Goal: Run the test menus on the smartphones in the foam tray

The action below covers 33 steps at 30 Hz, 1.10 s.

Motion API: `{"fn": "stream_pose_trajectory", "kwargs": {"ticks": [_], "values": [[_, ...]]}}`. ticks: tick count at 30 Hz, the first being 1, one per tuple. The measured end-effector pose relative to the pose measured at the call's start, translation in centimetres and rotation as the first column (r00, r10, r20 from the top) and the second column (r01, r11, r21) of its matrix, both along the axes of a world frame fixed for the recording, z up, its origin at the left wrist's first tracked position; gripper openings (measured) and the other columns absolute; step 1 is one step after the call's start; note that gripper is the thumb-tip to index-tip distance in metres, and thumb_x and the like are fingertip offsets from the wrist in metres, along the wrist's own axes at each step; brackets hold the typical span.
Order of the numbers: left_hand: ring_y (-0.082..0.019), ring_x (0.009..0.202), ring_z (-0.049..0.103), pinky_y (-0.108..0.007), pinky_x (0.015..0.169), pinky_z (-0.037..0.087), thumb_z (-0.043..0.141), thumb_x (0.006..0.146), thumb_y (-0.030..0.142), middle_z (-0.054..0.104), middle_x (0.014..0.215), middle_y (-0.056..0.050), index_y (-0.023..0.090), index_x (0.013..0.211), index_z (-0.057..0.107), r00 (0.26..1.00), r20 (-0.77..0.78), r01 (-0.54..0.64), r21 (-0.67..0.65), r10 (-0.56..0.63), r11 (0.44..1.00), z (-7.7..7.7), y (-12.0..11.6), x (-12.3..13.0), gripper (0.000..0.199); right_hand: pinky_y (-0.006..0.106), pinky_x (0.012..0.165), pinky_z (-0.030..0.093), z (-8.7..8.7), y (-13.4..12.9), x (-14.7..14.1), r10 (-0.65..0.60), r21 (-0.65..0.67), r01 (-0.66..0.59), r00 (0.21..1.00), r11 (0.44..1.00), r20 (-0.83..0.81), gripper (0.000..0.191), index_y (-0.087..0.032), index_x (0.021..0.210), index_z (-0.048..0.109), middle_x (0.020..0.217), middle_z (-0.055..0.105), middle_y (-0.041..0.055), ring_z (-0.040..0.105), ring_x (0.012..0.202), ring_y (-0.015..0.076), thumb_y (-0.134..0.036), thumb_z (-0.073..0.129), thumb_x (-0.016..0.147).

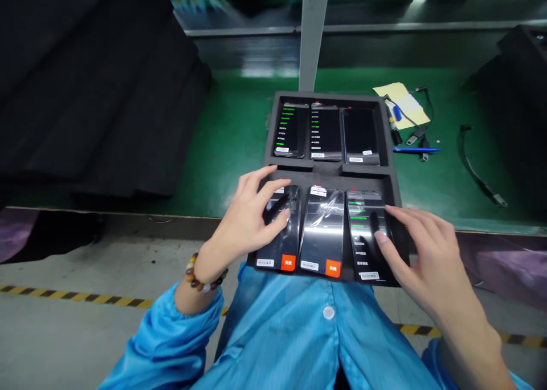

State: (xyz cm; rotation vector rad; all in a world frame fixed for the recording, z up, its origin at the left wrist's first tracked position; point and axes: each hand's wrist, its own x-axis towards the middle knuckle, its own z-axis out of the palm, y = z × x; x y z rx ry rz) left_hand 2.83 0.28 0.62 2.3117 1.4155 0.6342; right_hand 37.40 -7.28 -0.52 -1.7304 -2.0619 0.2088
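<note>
A black tray (329,178) with recesses sits at the bench's front edge and overhangs toward my lap. It holds smartphones in two rows of three. My left hand (245,222) is open, fingers spread over the front left phone (277,242), which has an orange label on its screen. Beside it lies the front middle phone (321,233), also with an orange label. My right hand (431,253) is open at the front right phone (363,244). Its thumb is over the screen, which lists green and white text; its fingers stretch along the right edge.
Farther back lie the rear left phone (294,130), rear middle phone (327,130) and rear right phone (361,133). On the green bench (231,128) are yellow paper (395,90), a blue pen (416,150), a marker (394,130) and a short cable (472,170). Black cloth (106,93) hangs at left.
</note>
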Motion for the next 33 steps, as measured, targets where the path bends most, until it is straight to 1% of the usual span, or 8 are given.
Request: {"fn": "stream_pose_trajectory", "kwargs": {"ticks": [4, 7, 11, 18, 23, 26, 29, 33], "values": [[-0.041, 0.153, 0.04, -0.069, 0.124, 0.041, 0.07, 0.092, 0.03, 0.042, 0.167, -0.015, 0.026, 0.15, 0.056, 0.99, -0.135, 0.025, -0.065, -0.034, 0.998, 0.5, 2.2, 3.0, 0.06, 0.06, 0.102, 0.051, 0.2, 0.3, -2.7, -0.099, 0.001, 0.102, 0.97, 0.995, 0.223, 0.064, -0.012, 0.15, 0.057, 0.133, 0.069, 0.0236, 0.059, 0.129, 0.0456, -0.055, 0.059, 0.103], [-0.043, 0.153, 0.039, -0.076, 0.122, 0.04, 0.071, 0.089, 0.029, 0.041, 0.168, -0.016, 0.027, 0.151, 0.054, 0.979, -0.204, 0.008, -0.084, -0.025, 0.996, 0.6, 2.6, 4.2, 0.064, 0.061, 0.1, 0.052, 0.4, 0.7, -4.6, -0.111, 0.006, 0.115, 0.94, 0.993, 0.323, 0.067, -0.004, 0.149, 0.054, 0.126, 0.068, 0.0289, 0.059, 0.126, 0.0483, -0.053, 0.055, 0.104], [-0.046, 0.153, 0.038, -0.079, 0.116, 0.044, 0.071, 0.087, 0.026, 0.039, 0.169, -0.018, 0.026, 0.149, 0.054, 0.978, -0.206, -0.048, -0.065, 0.034, 0.997, 0.2, 2.9, 4.8, 0.064, 0.065, 0.102, 0.051, 0.8, 1.5, -6.0, -0.124, 0.013, 0.126, 0.936, 0.992, 0.329, 0.069, -0.003, 0.15, 0.051, 0.122, 0.069, 0.0299, 0.059, 0.126, 0.0493, -0.052, 0.055, 0.103], [-0.05, 0.151, 0.037, -0.082, 0.106, 0.048, 0.069, 0.086, 0.021, 0.032, 0.172, -0.021, 0.023, 0.147, 0.054, 0.978, -0.206, -0.068, -0.108, 0.045, 0.992, -0.1, 3.1, 5.2, 0.062, 0.061, 0.097, 0.05, 1.2, 1.9, -7.0, -0.262, -0.044, 0.297, 0.894, 0.954, 0.363, 0.068, -0.007, 0.145, 0.053, 0.119, 0.07, 0.0276, 0.059, 0.123, 0.0493, -0.057, 0.059, 0.099], [-0.048, 0.149, 0.04, -0.081, 0.107, 0.048, 0.066, 0.089, 0.017, 0.038, 0.168, -0.019, 0.026, 0.14, 0.055, 0.988, -0.151, -0.031, -0.088, 0.018, 0.996, -0.1, 2.9, 4.8, 0.053, 0.06, 0.096, 0.049, 1.3, 1.9, -7.0, -0.292, -0.056, 0.333, 0.886, 0.941, 0.36, 0.068, -0.01, 0.141, 0.053, 0.11, 0.073, 0.0244, 0.06, 0.121, 0.0489, -0.062, 0.059, 0.098], [-0.047, 0.151, 0.039, -0.081, 0.112, 0.044, 0.068, 0.089, 0.017, 0.037, 0.168, -0.019, 0.027, 0.144, 0.051, 0.994, -0.109, -0.014, -0.079, 0.005, 0.997, -0.1, 2.9, 4.5, 0.058, 0.059, 0.098, 0.047, 1.5, 1.8, -7.2, -0.287, -0.062, 0.337, 0.872, 0.939, 0.396, 0.072, -0.007, 0.146, 0.05, 0.113, 0.073, 0.0255, 0.061, 0.12, 0.0473, -0.061, 0.057, 0.099], [-0.048, 0.151, 0.038, -0.083, 0.114, 0.041, 0.071, 0.085, 0.017, 0.036, 0.169, -0.021, 0.025, 0.144, 0.05, 0.991, -0.135, -0.007, -0.086, -0.005, 0.996, 0.0, 2.9, 4.5, 0.063, 0.058, 0.097, 0.047, 1.6, 1.8, -7.4, -0.292, -0.044, 0.343, 0.855, 0.938, 0.429, 0.074, -0.006, 0.146, 0.049, 0.111, 0.072, 0.0253, 0.061, 0.116, 0.0461, -0.064, 0.055, 0.1], [-0.048, 0.149, 0.04, -0.08, 0.107, 0.047, 0.069, 0.082, 0.011, 0.036, 0.169, -0.019, 0.025, 0.138, 0.054, 0.981, -0.19, -0.047, -0.123, 0.023, 0.991, 0.2, 2.9, 5.1, 0.06, 0.057, 0.097, 0.046, 1.4, 2.1, -7.3, -0.305, -0.058, 0.366, 0.845, 0.929, 0.438, 0.073, -0.006, 0.137, 0.056, 0.107, 0.073, 0.0241, 0.062, 0.114, 0.0455, -0.069, 0.047, 0.101]]}}
